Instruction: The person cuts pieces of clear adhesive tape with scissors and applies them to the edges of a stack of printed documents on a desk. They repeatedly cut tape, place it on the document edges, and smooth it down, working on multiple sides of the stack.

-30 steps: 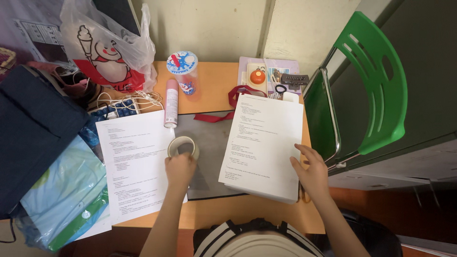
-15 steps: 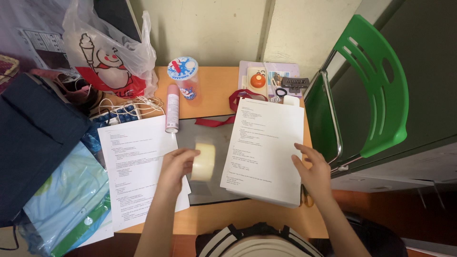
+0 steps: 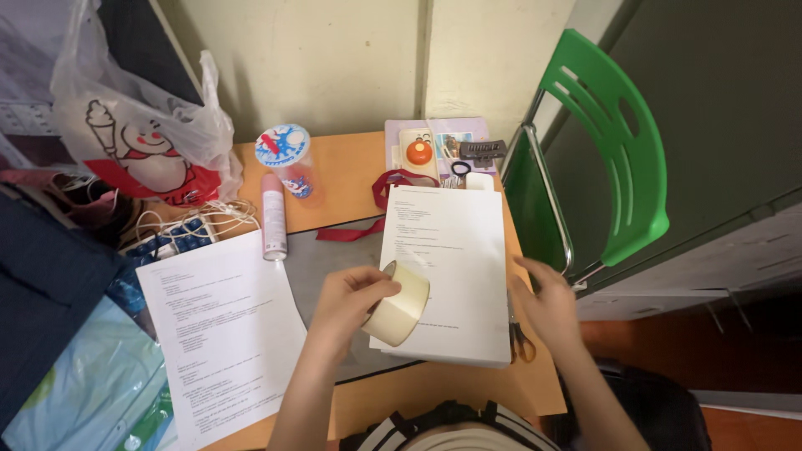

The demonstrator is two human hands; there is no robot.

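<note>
While the left hand (image 3: 351, 296) grips a roll of tape (image 3: 399, 305) over the lower left corner of a stack of printed pages (image 3: 443, 280), the right hand (image 3: 547, 305), fingers spread, rests at the stack's right edge on the table (image 3: 351, 167).

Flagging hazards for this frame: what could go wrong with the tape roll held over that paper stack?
1. The left hand holds the tape roll over the stack of printed sheets; a loose sticky end could catch and tear the top page.
2. Scissors lie by the right hand, partly under the stack; they might nick fingers.
3. The stack sits near the desk edge and could slide off.
</note>
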